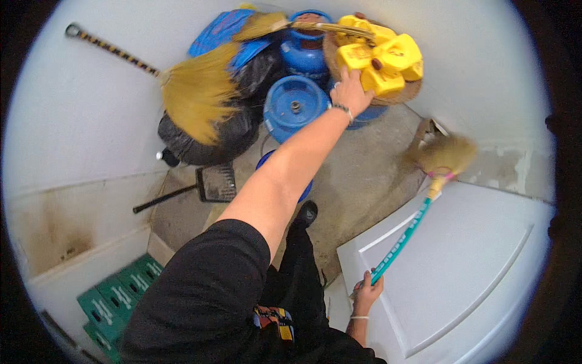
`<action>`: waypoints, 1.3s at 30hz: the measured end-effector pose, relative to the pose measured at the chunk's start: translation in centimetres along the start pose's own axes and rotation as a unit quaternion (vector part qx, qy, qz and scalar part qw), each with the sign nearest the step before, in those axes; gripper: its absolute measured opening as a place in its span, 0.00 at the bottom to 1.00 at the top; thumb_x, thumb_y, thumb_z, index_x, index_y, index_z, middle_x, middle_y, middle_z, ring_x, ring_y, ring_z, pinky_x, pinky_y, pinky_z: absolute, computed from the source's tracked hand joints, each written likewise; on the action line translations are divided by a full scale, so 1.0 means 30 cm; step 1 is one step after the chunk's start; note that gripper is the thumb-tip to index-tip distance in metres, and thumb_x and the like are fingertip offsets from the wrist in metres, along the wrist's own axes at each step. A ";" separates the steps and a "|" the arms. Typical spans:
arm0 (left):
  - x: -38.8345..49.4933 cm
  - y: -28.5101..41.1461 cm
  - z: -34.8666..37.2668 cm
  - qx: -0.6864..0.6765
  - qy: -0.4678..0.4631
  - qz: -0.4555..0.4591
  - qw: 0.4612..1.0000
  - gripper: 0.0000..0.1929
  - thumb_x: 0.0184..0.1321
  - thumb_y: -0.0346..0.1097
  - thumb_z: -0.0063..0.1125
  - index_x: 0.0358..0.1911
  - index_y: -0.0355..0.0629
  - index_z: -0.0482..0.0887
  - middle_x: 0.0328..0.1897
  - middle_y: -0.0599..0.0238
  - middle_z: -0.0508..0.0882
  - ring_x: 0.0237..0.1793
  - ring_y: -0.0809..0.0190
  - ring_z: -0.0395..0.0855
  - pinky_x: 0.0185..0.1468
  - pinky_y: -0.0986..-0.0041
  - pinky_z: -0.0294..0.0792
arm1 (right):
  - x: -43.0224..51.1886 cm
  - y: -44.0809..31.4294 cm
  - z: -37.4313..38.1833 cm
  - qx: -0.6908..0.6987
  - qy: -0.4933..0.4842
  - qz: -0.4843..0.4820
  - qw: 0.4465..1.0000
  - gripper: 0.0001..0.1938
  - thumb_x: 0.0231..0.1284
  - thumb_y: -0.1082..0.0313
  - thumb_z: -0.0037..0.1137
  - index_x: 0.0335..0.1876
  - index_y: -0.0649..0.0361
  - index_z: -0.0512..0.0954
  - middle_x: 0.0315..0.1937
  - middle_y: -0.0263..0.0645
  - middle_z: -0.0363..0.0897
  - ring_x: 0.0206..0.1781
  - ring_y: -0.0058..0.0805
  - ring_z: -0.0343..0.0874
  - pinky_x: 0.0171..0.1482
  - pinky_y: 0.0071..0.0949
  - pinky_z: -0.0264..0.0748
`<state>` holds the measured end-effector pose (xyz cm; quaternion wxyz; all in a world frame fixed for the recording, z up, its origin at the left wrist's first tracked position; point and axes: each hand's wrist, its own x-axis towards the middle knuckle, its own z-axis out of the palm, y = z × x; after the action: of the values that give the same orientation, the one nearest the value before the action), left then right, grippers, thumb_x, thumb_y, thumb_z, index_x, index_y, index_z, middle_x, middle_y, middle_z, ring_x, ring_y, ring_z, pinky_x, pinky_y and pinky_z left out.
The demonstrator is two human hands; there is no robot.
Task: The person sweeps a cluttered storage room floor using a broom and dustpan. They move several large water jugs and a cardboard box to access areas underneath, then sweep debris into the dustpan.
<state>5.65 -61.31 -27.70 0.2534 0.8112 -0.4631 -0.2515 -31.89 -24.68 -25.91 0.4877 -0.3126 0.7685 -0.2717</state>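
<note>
My left hand (352, 94) reaches across to a woven basket (411, 93) piled with several yellow plastic jerrycans (384, 84). Its fingers touch the nearest cans by the basket's near rim; whether they grip is unclear. Low on the right, my right hand (370, 289) is closed around the teal handle (402, 239) of a grass broom. That broom's bristle head (448, 154) is blurred and raised near the right wall. Beside my left wrist stands a blue gas cylinder (295, 102), with another blue cylinder (302, 57) behind it. Part of a blue object (370, 116) shows under the basket.
A second grass broom (195, 95) leans over black plastic bags (213, 141) at left. Another broom (261, 26) lies across the back. A black dustpan (217, 183) is on the floor. Green crates or boxes (120, 295) stand lower left, a white panelled door (454, 259) at right.
</note>
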 end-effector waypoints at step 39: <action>-1.737 -2.225 -0.988 -0.355 0.328 -0.276 0.831 0.17 0.59 0.26 0.70 0.51 0.38 0.82 0.52 0.65 0.82 0.53 0.64 0.79 0.60 0.72 0.70 | -0.506 0.180 1.399 -0.407 -0.307 -0.145 0.848 0.40 0.62 0.74 0.51 0.80 0.55 0.47 0.44 0.61 0.82 0.34 0.51 0.85 0.36 0.44 0.81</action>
<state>43.19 19.31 -39.58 0.5806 0.7946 0.0114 -0.1773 10.54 -14.53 -36.82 0.4830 -0.6585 0.5669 0.1083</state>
